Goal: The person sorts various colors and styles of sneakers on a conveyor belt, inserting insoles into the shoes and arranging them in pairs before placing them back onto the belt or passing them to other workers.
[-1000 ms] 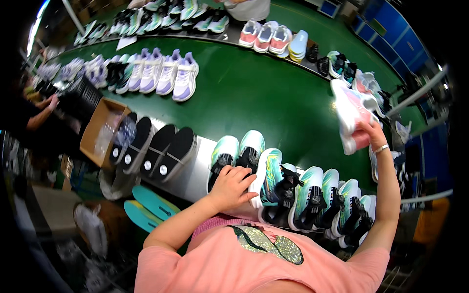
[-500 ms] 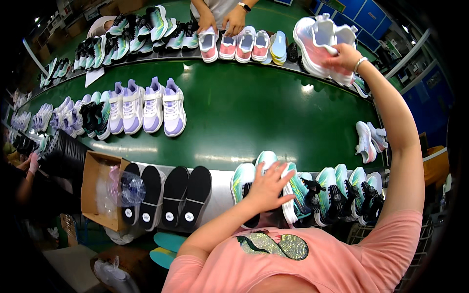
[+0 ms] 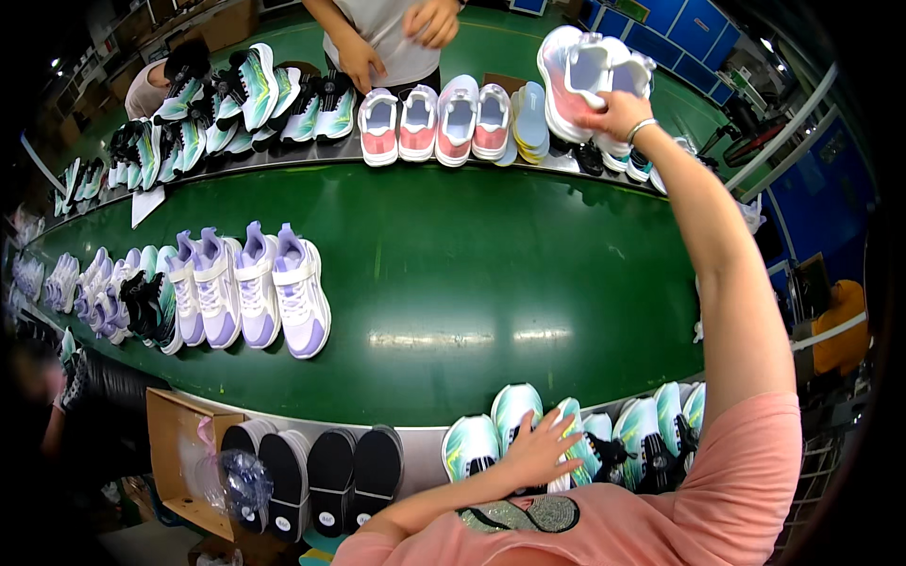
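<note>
My right hand is raised at the far right, closed around a pair of white and pink sneakers held above the far ledge. Near my body, my left hand lies with its fingers spread over the row of white and green sneakers with black laces. It touches their tops without gripping one. Across the green belt, several pink and white sneakers stand side by side on the far ledge. Another person's hands are just above and behind them.
White and purple sneakers stand in a line on the belt's left part. Black insoles and an open cardboard box are at the near left. Green and black sneakers pile up at the far left, and pale blue insoles lie beyond the belt.
The view has tilted upward. The purple sneakers have shifted left along the belt. The other person's hands have come off the pink sneakers. My right hand still holds its pair.
</note>
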Motion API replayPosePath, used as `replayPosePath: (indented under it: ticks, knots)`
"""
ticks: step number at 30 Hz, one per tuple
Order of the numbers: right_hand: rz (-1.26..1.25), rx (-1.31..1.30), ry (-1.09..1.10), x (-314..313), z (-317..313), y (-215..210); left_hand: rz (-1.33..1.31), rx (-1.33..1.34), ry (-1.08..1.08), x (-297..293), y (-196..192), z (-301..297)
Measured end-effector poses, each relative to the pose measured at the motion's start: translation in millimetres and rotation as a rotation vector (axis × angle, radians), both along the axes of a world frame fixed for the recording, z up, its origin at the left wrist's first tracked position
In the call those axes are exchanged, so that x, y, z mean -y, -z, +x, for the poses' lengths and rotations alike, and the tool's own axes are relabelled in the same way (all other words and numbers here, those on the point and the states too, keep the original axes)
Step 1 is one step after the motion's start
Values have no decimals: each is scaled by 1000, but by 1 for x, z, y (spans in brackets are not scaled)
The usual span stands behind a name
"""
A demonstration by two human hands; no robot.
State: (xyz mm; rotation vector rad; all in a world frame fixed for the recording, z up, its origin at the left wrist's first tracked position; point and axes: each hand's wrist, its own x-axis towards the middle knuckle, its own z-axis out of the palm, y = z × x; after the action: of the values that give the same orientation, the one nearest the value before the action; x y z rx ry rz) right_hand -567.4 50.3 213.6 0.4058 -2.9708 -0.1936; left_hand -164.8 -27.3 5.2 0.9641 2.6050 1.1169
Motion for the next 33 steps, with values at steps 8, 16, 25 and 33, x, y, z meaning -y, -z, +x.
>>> replayPosePath:
  ticks: [8, 16, 25, 33]
  knots:
    - [-72, -28, 25, 8, -68, 99, 56, 40, -90, -13, 33, 3]
    - [-105, 108, 76, 13, -129, 169, -30, -266, -328, -27, 64, 5]
    - [-337, 341, 111, -11, -136, 195, 16, -279, -421, -33, 66, 5]
    - [-279, 279, 83, -32, -79, 184, 107, -48, -236, -26, 56, 3]
